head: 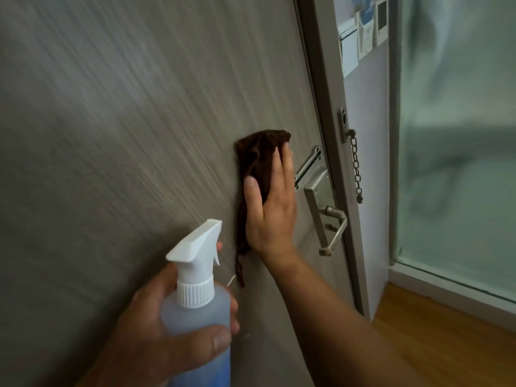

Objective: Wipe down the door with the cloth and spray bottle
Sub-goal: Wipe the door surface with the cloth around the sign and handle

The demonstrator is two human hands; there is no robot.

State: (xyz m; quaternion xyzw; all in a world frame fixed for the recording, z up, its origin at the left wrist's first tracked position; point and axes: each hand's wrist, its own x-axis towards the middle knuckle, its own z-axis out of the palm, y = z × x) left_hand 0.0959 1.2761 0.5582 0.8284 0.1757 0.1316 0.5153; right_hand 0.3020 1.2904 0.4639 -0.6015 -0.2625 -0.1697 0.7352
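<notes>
- A grey door [125, 121] with streaky wood grain fills the left and centre of the view; its surface is blurred.
- The right grip [269, 208], a bare hand, lies flat with straight fingers and thumb, pressing a dark brown cloth [258, 157] against the door.
- The cloth sits mid-door, just left of the metal fittings, and its lower end hangs loose below the palm.
- The left grip [156, 325], also a bare hand, is curled round a bottle [195, 317] low in the foreground and holds it near the door.
- The bottle is translucent with a white trigger head, and bluish liquid shows in its lower part.
- Beside the right grip, a slide bar [308, 166] is fixed to the door above a silver lever handle [333, 227].
- A grey frame [326, 93] runs along the door's right edge, and a chain [356, 169] hangs from a plate on it.
- Beyond the frame, a pale wall carries small cards [360, 37] near the top.
- To the far right stands a frosted glass panel [458, 135], its contents blurred.
- A wooden floor [446, 344] shows at the lower right.
</notes>
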